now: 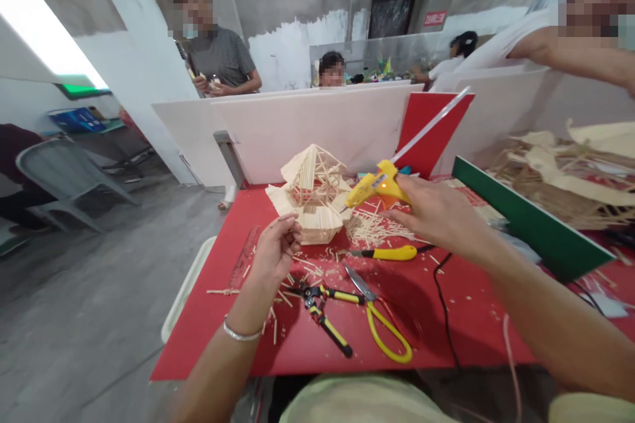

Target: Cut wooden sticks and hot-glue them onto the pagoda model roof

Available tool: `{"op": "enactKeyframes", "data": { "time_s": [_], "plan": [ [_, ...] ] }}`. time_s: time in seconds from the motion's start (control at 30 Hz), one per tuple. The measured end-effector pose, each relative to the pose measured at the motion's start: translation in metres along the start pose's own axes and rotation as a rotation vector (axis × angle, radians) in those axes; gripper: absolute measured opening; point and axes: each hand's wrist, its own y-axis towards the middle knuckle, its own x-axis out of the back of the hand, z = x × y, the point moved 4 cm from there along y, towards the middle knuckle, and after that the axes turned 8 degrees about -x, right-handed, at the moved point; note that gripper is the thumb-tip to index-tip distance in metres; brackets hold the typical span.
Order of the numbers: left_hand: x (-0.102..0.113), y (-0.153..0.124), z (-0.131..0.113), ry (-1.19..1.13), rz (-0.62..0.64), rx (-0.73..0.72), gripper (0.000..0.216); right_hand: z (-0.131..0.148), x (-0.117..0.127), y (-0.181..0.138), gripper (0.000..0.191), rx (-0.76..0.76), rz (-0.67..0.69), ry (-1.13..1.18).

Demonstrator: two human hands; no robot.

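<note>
A yellow hot glue gun (371,186) with a clear glue stick out of its back is in my right hand (426,208), its nozzle pointing down and left at the wooden model. The model (313,188), built of thin pale sticks with a peaked roof and a wide base, stands in the middle of the red table. My left hand (280,244) is at the model's near left side, fingers pinched together. Whatever they hold, if anything, is too small or hidden to make out. Loose small sticks (377,226) lie in a pile right of the model.
On the red tabletop (208,337) lie yellow-black pliers (322,307), yellow-handled scissors (381,324), a yellow-handled knife (394,253) and a clear ruler (244,256). A black cord (441,291) runs at right beside a green board (526,218). White panels (307,132) stand behind; people are beyond.
</note>
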Motion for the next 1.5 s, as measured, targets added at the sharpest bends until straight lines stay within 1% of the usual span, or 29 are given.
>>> {"op": "enactKeyframes", "data": {
  "time_s": [0.13,0.2,0.27,0.33,0.4,0.47,0.57,0.63,0.73,0.83,0.9,0.97,1.07,1.13,1.23,1.33,1.4,1.43,1.5],
  "plan": [
    [0.006,-0.017,0.034,-0.005,-0.027,0.036,0.029,-0.033,-0.006,-0.061,0.029,-0.139,0.049,0.071],
    [0.009,-0.024,0.054,-0.002,-0.047,0.052,0.031,-0.041,-0.009,-0.09,0.028,-0.216,0.078,0.15],
    [0.009,-0.031,0.075,0.003,-0.049,0.074,0.032,-0.045,-0.018,-0.114,0.03,-0.328,0.138,0.197],
    [0.006,-0.039,0.091,0.013,-0.04,0.092,0.032,-0.046,-0.033,-0.133,0.034,-0.471,0.244,0.17],
    [0.001,-0.047,0.101,0.029,-0.033,0.093,0.033,-0.046,-0.055,-0.148,0.038,-0.586,0.359,0.116],
    [-0.004,-0.055,0.104,0.051,-0.033,0.084,0.034,-0.046,-0.081,-0.157,0.041,-0.613,0.453,0.103],
    [-0.005,-0.064,0.101,0.085,-0.077,0.047,0.037,-0.05,-0.117,-0.163,0.04,-0.584,0.541,0.109],
    [0.0,-0.066,0.099,0.113,-0.127,0.006,0.038,-0.055,-0.13,-0.165,0.041,-0.595,0.554,0.091],
    [0.012,-0.066,0.105,0.167,-0.163,-0.054,0.033,-0.055,-0.134,-0.17,0.043,-0.639,0.535,0.032],
    [0.019,-0.064,0.117,0.216,-0.134,-0.086,0.029,-0.045,-0.13,-0.176,0.047,-0.681,0.518,-0.031],
    [0.019,-0.064,0.124,0.253,-0.101,-0.084,0.03,-0.036,-0.134,-0.18,0.048,-0.695,0.521,-0.039],
    [0.016,-0.064,0.128,0.292,-0.067,-0.063,0.032,-0.031,-0.143,-0.184,0.048,-0.697,0.522,-0.038],
    [0.012,-0.065,0.125,0.363,-0.037,-0.07,0.031,-0.031,-0.156,-0.189,0.045,-0.674,0.482,-0.073],
    [0.013,-0.065,0.12,0.415,-0.043,-0.127,0.029,-0.031,-0.154,-0.189,0.043,-0.628,0.431,-0.112],
    [0.02,-0.064,0.115,0.469,-0.075,-0.19,0.03,-0.021,-0.134,-0.178,0.039,-0.531,0.331,-0.109],
    [0.027,-0.067,0.116,0.512,-0.103,-0.174,0.033,0.002,-0.11,-0.159,0.033,-0.455,0.253,0.047],
    [0.029,-0.071,0.113,0.599,-0.129,-0.173,0.042,0.022,-0.104,-0.146,0.029,-0.401,0.268,0.182],
    [0.03,-0.074,0.11,0.659,-0.144,-0.191,0.046,0.033,-0.104,-0.14,0.033,-0.367,0.28,0.231],
    [0.031,-0.079,0.099,0.778,-0.162,-0.248,0.054,0.052,-0.106,-0.132,0.046,-0.283,0.279,0.287]
  ]
}}
